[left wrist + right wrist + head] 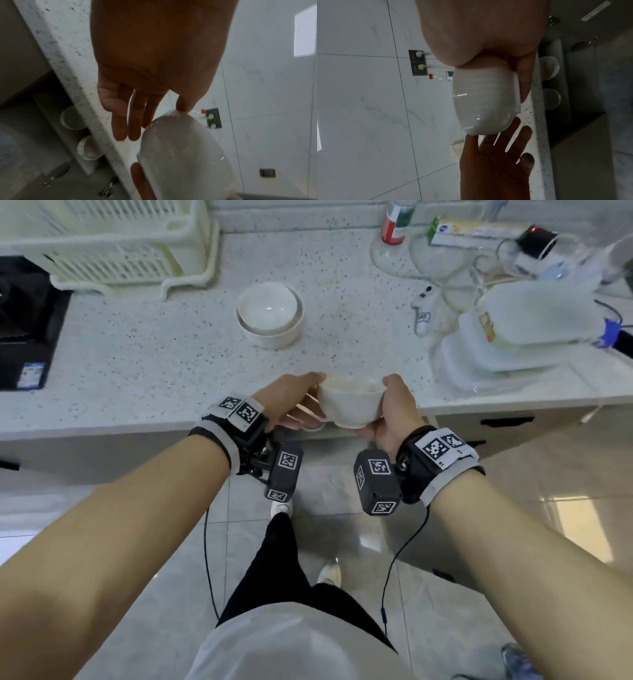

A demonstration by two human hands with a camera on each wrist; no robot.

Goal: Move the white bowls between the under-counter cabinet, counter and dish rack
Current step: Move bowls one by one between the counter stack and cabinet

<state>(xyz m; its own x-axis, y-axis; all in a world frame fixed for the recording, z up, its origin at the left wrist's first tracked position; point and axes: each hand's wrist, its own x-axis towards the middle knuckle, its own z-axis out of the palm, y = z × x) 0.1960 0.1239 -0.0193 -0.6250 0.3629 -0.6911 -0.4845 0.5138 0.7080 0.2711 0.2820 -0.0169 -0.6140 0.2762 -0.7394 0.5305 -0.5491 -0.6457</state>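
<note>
Two hands are sharing one white bowl (pixel 349 405) at the front edge of the counter (pixel 164 371), holding it in the air just above the edge. The right hand (pixel 394 412) is gripping it, thumb over the rim and fingers tucked under the foot; the left hand (pixel 291 405) is lying wide and nearly straight-fingered, its thumb and fingertips (pixel 137 134) only touching the bowl's wall, as the right wrist view also shows. Farther back on the counter a stack of two white bowls (pixel 270 314) is already sitting, nested one in the other. The dish rack (pixel 113 244) at the back left is showing no bowls in the part that is visible. Below the counter, the open under-counter cabinet (pixel 51 135) is still housing more pale bowls: two are visible on their shelf in the left wrist view (pixel 72 117) (pixel 87 147). Judging by this, the task is partly done: some bowls are standing on the counter, one is in transit, at least two are waiting below, and the rack stage is apparently not yet begun.
</note>
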